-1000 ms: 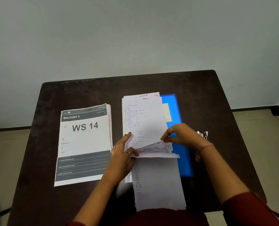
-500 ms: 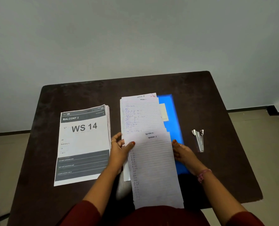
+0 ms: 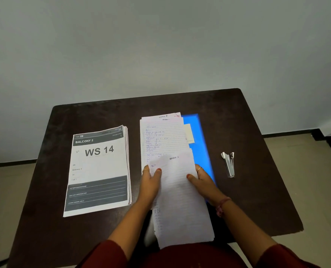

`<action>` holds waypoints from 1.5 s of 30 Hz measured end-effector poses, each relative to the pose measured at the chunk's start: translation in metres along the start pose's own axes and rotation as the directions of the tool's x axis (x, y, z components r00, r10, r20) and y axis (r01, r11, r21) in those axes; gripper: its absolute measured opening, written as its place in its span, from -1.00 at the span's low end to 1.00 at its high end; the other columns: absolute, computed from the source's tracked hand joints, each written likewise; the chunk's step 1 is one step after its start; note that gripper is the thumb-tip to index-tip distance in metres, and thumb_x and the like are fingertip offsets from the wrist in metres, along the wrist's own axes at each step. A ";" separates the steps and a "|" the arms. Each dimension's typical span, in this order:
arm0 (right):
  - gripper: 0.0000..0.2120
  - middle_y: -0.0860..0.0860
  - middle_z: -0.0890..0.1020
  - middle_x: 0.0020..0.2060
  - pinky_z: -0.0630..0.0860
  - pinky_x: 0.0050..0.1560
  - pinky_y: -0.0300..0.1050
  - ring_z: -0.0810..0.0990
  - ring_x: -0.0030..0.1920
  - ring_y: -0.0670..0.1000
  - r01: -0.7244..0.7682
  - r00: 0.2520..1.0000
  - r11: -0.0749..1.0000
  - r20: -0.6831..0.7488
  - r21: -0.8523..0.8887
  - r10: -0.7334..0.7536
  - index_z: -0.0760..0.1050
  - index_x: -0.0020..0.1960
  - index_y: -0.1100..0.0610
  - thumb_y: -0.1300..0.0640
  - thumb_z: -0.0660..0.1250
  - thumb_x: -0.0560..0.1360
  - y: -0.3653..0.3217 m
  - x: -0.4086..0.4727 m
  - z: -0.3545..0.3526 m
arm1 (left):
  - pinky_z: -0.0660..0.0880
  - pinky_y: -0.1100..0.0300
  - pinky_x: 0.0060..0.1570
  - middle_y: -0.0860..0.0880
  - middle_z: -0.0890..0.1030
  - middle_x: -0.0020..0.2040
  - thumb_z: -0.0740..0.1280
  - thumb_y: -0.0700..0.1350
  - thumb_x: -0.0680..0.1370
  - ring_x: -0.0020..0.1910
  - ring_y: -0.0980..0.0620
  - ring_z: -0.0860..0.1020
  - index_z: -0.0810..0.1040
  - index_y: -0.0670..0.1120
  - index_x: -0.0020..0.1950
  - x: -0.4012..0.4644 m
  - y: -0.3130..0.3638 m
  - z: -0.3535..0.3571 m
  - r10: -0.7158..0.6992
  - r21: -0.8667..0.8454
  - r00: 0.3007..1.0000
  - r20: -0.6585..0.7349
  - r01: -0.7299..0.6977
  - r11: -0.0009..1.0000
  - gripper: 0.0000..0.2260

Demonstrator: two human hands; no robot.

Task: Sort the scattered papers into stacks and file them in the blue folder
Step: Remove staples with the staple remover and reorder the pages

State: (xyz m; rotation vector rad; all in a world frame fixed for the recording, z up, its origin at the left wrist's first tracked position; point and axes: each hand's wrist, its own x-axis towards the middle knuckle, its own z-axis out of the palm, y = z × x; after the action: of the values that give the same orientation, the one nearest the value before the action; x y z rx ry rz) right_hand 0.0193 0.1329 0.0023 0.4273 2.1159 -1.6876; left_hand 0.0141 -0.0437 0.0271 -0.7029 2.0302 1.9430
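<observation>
Two hands (image 3: 178, 182) hold lined sheets (image 3: 182, 200) between printed stack (image 3: 99, 169) and stapler (image 3: 228, 164).

Bare table (image 3: 180, 101) behind both stacks; printed stack (image 3: 99, 169) blocks left, stapler (image 3: 228, 164) sits right, small gap between.

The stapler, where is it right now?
In the head view, the stapler lies on the dark table to the right of the blue folder, apart from both hands.
</observation>
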 end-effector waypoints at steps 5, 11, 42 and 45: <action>-0.80 0.06 0.63 0.13 0.49 0.26 0.09 0.60 0.15 0.05 0.070 0.995 0.979 -0.080 0.191 -0.056 0.51 0.16 0.11 0.29 0.24 0.58 -0.008 0.000 -0.015 | 0.56 0.35 -0.12 -0.08 0.61 0.05 0.29 -0.30 0.57 -0.07 0.11 0.60 0.37 -0.16 0.25 0.002 0.010 -0.012 -0.002 -0.191 1.000 0.000 0.002 0.982 -0.73; -0.80 0.09 0.63 0.16 0.49 0.23 0.03 0.60 0.18 0.08 0.172 0.985 0.924 -0.074 0.341 -0.155 0.50 0.18 0.11 0.26 0.22 0.60 -0.035 -0.005 -0.020 | 0.56 0.17 0.05 -0.06 0.66 0.11 0.36 -0.25 0.54 0.05 0.04 0.64 0.52 -0.09 0.18 -0.012 0.009 -0.016 0.020 -0.117 0.988 0.155 -0.002 0.993 -0.77; -0.64 0.04 0.54 0.20 0.48 0.27 -0.09 0.52 0.24 -0.01 0.423 0.889 0.901 -0.233 0.093 -0.393 0.29 0.36 0.16 0.16 0.24 0.59 -0.080 0.008 -0.027 | 0.50 0.16 0.14 -0.07 0.55 0.20 0.32 -0.13 0.58 0.16 -0.01 0.53 0.36 -0.18 0.37 0.013 0.049 0.000 0.395 0.156 0.918 -0.025 -0.387 0.909 -0.61; -0.68 -0.09 0.53 0.11 0.50 0.23 -0.13 0.54 0.14 -0.13 0.434 0.882 0.900 -0.220 0.037 -0.416 0.31 0.35 0.18 0.17 0.19 0.61 -0.084 0.008 -0.028 | 0.48 0.19 0.11 -0.03 0.51 0.18 0.26 -0.12 0.61 0.13 0.05 0.48 0.36 -0.18 0.35 0.013 0.055 0.003 0.392 0.167 0.920 -0.004 -0.386 0.907 -0.66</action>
State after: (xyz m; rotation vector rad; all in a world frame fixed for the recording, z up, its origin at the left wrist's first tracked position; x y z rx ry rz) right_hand -0.0301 0.1412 0.0754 0.1704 2.4312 -2.0577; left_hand -0.0251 -0.0430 0.0680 -0.3126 2.4734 1.9334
